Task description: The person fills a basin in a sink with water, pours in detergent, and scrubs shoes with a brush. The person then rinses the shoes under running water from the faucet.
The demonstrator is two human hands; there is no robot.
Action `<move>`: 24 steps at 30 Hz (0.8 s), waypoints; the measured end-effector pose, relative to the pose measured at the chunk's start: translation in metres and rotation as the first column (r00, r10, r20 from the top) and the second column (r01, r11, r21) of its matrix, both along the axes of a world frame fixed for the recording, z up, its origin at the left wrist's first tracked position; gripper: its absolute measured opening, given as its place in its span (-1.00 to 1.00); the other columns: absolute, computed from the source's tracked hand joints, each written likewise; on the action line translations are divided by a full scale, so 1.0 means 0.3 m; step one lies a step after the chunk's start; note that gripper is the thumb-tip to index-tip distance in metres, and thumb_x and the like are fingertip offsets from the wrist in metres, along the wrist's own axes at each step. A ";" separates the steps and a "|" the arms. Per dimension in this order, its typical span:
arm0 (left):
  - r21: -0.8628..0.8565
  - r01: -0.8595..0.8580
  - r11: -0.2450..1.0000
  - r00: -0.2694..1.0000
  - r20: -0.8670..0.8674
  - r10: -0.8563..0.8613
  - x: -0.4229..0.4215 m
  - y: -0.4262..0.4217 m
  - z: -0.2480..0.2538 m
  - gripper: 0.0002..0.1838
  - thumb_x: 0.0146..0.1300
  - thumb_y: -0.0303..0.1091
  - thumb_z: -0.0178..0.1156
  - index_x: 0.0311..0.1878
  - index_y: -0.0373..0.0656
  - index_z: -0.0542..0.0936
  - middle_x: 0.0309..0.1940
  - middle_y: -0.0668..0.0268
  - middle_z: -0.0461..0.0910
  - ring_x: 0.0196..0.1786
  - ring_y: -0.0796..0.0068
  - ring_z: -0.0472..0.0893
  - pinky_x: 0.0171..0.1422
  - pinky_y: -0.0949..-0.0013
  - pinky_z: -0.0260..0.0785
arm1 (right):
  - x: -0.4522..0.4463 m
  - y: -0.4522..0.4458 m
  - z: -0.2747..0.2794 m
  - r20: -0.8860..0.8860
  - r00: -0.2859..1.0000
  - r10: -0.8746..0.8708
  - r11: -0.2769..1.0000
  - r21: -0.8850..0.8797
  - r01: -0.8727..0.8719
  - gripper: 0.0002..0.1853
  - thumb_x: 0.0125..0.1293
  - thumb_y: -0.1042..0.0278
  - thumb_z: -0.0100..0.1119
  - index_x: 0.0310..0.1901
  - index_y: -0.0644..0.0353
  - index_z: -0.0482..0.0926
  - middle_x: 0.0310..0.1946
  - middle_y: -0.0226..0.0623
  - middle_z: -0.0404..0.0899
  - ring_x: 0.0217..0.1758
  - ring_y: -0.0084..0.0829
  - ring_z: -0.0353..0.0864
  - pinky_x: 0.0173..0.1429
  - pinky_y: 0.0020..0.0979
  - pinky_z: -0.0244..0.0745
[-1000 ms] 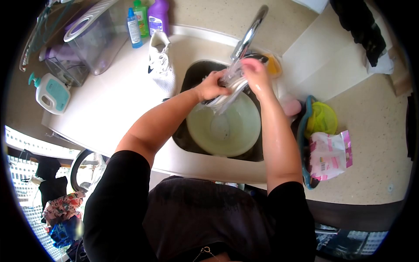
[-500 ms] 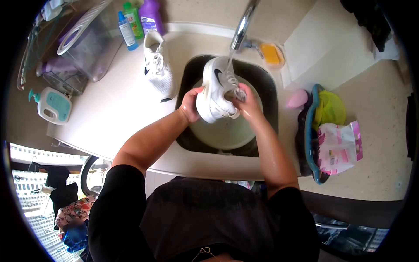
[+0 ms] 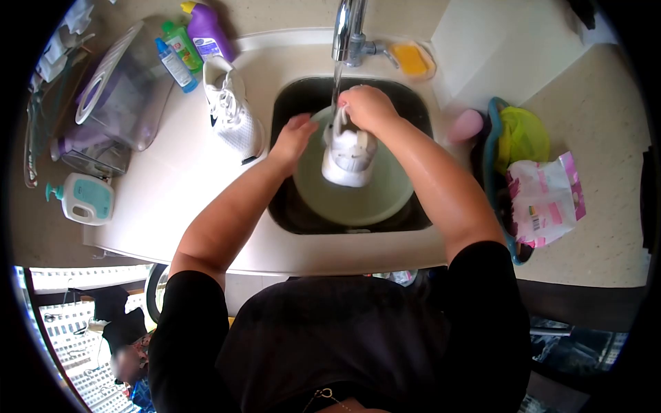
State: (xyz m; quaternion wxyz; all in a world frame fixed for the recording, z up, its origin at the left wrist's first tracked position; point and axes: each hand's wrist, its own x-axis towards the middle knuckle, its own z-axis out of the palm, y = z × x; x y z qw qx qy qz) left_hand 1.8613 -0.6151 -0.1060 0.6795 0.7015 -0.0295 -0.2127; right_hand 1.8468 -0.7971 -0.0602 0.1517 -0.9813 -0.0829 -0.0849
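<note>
Over the sink (image 3: 284, 199), my right hand (image 3: 370, 108) is closed on the upper part of a white sneaker (image 3: 350, 165), seemingly at its laces or tongue. The sneaker hangs with its heel towards me, under the water running from the faucet (image 3: 344, 31). Beneath it a pale round basin (image 3: 389, 196) stands in the sink. My left hand (image 3: 295, 141) is off the sneaker, to its left, with fingers extended and slightly blurred. The matching sneaker (image 3: 233, 113) rests on the counter left of the sink.
Behind the second sneaker stand purple (image 3: 208, 33), green (image 3: 182, 47) and blue (image 3: 177, 65) bottles. Further left are a clear plastic container (image 3: 134, 96) and a pump bottle (image 3: 88, 198). A yellow sponge (image 3: 410, 60) lies by the faucet. At right is a blue-rimmed basket (image 3: 490, 158) with a pink-white packet (image 3: 544, 199).
My left hand has let go of the sneaker and moved left. My right hand has shifted to its upper part, and the sneaker has turned heel towards me. The view has shifted slightly.
</note>
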 end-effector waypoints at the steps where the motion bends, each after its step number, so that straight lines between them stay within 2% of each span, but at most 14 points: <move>1: 0.104 0.067 0.992 0.985 0.155 -0.082 0.011 -0.029 0.005 -0.56 0.05 -0.27 0.08 0.03 -0.18 0.40 -0.12 0.21 0.47 -0.03 0.32 0.42 0.01 0.29 0.27 | 0.024 0.002 0.003 -0.058 0.998 -0.019 0.999 -0.042 0.016 -0.87 -0.03 0.46 0.00 -0.43 0.10 0.55 -0.43 -0.18 0.54 -0.25 -0.17 0.52 -0.22 -0.27 0.41; 2: 0.214 0.113 0.970 0.940 0.294 -0.175 0.044 -0.059 0.014 -0.56 0.03 -0.30 0.09 0.02 -0.19 0.40 -0.13 0.23 0.48 -0.04 0.34 0.43 -0.02 0.29 0.28 | 0.047 0.006 -0.002 -0.123 0.992 -0.041 0.996 0.068 0.050 -0.87 -0.02 0.44 0.02 -0.43 0.08 0.57 -0.42 -0.18 0.55 -0.28 -0.17 0.53 -0.23 -0.27 0.42; 3: 0.325 0.139 0.935 0.868 0.415 -0.273 0.083 -0.078 0.021 -0.56 0.01 -0.33 0.11 0.02 -0.20 0.40 -0.14 0.24 0.48 -0.06 0.36 0.44 -0.04 0.30 0.28 | 0.056 0.014 -0.005 -0.081 0.997 -0.008 0.998 0.054 0.013 -0.87 -0.02 0.43 0.02 -0.43 0.08 0.57 -0.42 -0.17 0.55 -0.28 -0.17 0.53 -0.23 -0.27 0.42; 6: 0.526 0.361 0.770 0.756 0.319 -0.572 0.210 -0.101 -0.013 -0.59 -0.05 -0.39 0.14 -0.05 -0.23 0.44 -0.21 0.23 0.53 -0.12 0.35 0.50 -0.06 0.34 0.31 | 0.091 0.024 -0.010 0.033 0.996 0.077 0.997 0.021 -0.078 -0.89 -0.01 0.41 0.03 -0.46 0.10 0.57 -0.43 -0.17 0.56 -0.31 -0.20 0.53 -0.24 -0.30 0.42; 9: 0.777 0.321 0.541 0.518 0.334 -0.787 0.266 -0.082 0.011 -0.63 -0.09 -0.37 0.17 -0.13 -0.23 0.48 -0.30 0.15 0.55 -0.20 0.29 0.54 -0.08 0.34 0.33 | 0.132 -0.029 -0.025 -0.160 0.985 0.064 0.955 0.298 -0.014 -0.90 0.00 0.42 0.03 -0.47 0.14 0.56 -0.44 -0.18 0.56 -0.36 -0.26 0.54 -0.27 -0.35 0.41; 10: 0.733 0.308 0.607 0.546 0.386 -0.744 0.261 -0.078 0.007 -0.69 -0.10 -0.35 0.19 -0.23 -0.24 0.51 -0.37 0.10 0.55 -0.26 0.21 0.54 -0.14 0.32 0.35 | 0.142 -0.038 -0.038 -0.284 0.956 0.079 0.883 0.465 0.065 -0.88 0.07 0.46 0.08 -0.36 0.24 0.58 -0.41 -0.24 0.58 -0.32 -0.46 0.52 -0.18 -0.45 0.39; 13: 0.666 0.268 0.696 0.626 0.429 -0.651 0.218 -0.076 0.007 -0.68 -0.09 -0.29 0.21 -0.26 -0.25 0.50 -0.39 0.07 0.54 -0.28 0.18 0.54 -0.19 0.28 0.35 | 0.137 -0.033 -0.089 -0.330 0.943 -0.053 0.760 0.599 0.252 -0.90 0.08 0.45 0.10 -0.38 0.24 0.58 -0.44 -0.32 0.57 -0.35 -0.52 0.48 -0.20 -0.49 0.36; 16: 0.798 0.112 0.592 0.631 0.403 -0.663 0.153 -0.102 0.051 -0.65 -0.09 -0.21 0.25 -0.28 -0.26 0.50 -0.42 0.09 0.54 -0.32 0.20 0.55 -0.22 0.29 0.35 | 0.129 0.007 -0.124 -0.385 0.916 -0.115 0.777 0.539 0.324 -0.89 0.07 0.42 0.13 -0.37 0.23 0.58 -0.45 -0.34 0.56 -0.35 -0.53 0.47 -0.21 -0.50 0.34; 19: 0.707 0.156 0.690 0.702 0.412 -0.581 0.191 -0.094 0.010 -0.63 -0.08 -0.15 0.26 -0.32 -0.26 0.51 -0.46 0.12 0.54 -0.39 0.26 0.54 -0.26 0.32 0.35 | 0.104 -0.018 -0.139 -0.223 0.974 -0.027 0.688 0.703 0.180 -0.86 0.01 0.40 0.16 -0.38 0.25 0.59 -0.54 -0.27 0.56 -0.43 -0.49 0.50 -0.30 -0.44 0.37; 20: 0.669 0.178 0.721 0.729 0.402 -0.553 0.192 -0.088 -0.003 -0.65 -0.06 -0.17 0.25 -0.31 -0.27 0.51 -0.48 0.14 0.53 -0.42 0.30 0.53 -0.28 0.34 0.34 | 0.104 -0.034 -0.138 -0.223 0.974 0.037 0.622 0.768 0.152 -0.78 0.00 0.36 0.20 -0.31 0.27 0.58 -0.47 -0.25 0.57 -0.38 -0.48 0.52 -0.23 -0.45 0.39; 22: 0.587 0.211 0.782 0.780 0.381 -0.497 0.197 -0.080 -0.019 -0.67 -0.01 -0.19 0.23 -0.31 -0.27 0.52 -0.53 0.20 0.53 -0.47 0.39 0.50 -0.33 0.38 0.33 | 0.069 -0.042 -0.123 -0.209 0.977 0.044 0.706 0.699 0.118 -0.73 0.01 0.34 0.21 -0.23 0.28 0.55 -0.40 -0.22 0.58 -0.33 -0.46 0.52 -0.20 -0.44 0.39; 24: 0.328 0.292 0.899 0.858 0.326 -0.398 0.176 -0.086 -0.049 -0.71 0.04 -0.22 0.20 -0.29 -0.27 0.52 -0.56 0.26 0.51 -0.49 0.48 0.47 -0.35 0.42 0.31 | 0.019 -0.035 -0.128 -0.171 0.984 0.051 0.761 0.644 0.072 -0.67 0.07 0.27 0.17 -0.15 0.26 0.49 -0.32 -0.16 0.56 -0.27 -0.40 0.53 -0.15 -0.39 0.39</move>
